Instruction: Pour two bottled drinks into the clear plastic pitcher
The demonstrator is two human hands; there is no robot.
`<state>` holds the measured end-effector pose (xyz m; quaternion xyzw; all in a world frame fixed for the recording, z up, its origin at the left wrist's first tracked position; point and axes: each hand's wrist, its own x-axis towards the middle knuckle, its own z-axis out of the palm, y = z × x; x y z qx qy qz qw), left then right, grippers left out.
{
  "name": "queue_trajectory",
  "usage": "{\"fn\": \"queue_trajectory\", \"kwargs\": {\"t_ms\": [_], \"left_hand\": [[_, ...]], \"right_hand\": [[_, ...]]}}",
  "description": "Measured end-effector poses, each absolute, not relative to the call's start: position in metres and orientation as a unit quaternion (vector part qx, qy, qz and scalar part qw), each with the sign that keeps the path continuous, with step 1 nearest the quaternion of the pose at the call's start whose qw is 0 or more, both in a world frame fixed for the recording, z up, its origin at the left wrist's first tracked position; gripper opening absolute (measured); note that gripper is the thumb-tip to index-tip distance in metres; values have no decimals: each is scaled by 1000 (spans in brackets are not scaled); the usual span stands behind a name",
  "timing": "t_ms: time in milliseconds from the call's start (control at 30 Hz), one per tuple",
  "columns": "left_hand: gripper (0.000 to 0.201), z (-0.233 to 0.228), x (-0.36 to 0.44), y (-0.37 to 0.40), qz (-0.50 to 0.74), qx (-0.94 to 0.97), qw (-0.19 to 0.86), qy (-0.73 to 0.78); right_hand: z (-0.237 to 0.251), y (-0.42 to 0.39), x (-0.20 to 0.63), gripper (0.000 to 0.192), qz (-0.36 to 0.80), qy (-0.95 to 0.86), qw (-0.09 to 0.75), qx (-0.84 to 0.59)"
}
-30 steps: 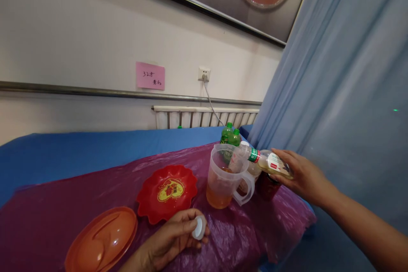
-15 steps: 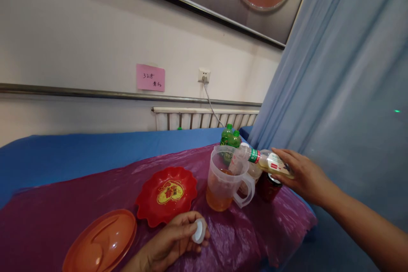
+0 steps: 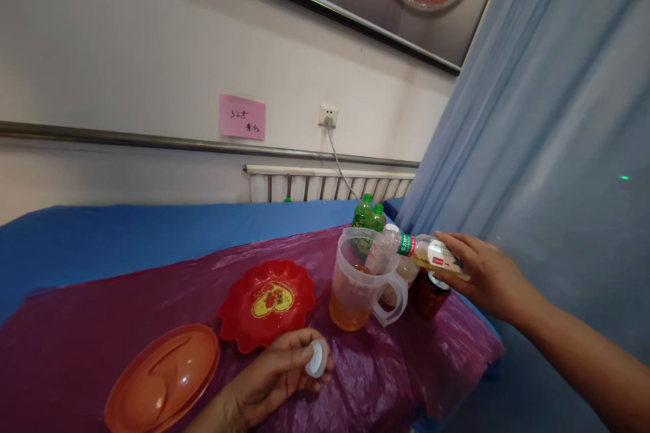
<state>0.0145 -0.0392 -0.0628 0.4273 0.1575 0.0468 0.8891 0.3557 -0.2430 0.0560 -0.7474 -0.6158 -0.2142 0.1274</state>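
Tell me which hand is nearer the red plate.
Left. The left hand rests just in front of the red plate, holding a white cap. The right hand is far off to the right, tipping a bottle into the pitcher.

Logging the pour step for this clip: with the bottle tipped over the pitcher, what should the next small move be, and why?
Probably tip the bottle a little steeper. The right hand holds it nearly level with its mouth over the pitcher, and some yellowish liquid seems to remain inside. The left hand holds the white cap, so recapping can wait.
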Motion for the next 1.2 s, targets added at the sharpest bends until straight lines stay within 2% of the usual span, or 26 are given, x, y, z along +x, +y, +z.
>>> {"fn": "queue_trajectory", "kwargs": {"t_ms": [367, 800, 1200], "left_hand": [[31, -63, 15, -39, 50, 415, 895, 153], [37, -68, 15, -39, 59, 409, 898, 150], [32, -61, 14, -39, 49, 428, 889, 156]], "right_hand": [[60, -241, 357, 58, -248, -615, 91, -743], [61, -240, 356, 56, -280, -620, 88, -727], [74, -235, 358, 48, -331, -636, 47, -695]]}}
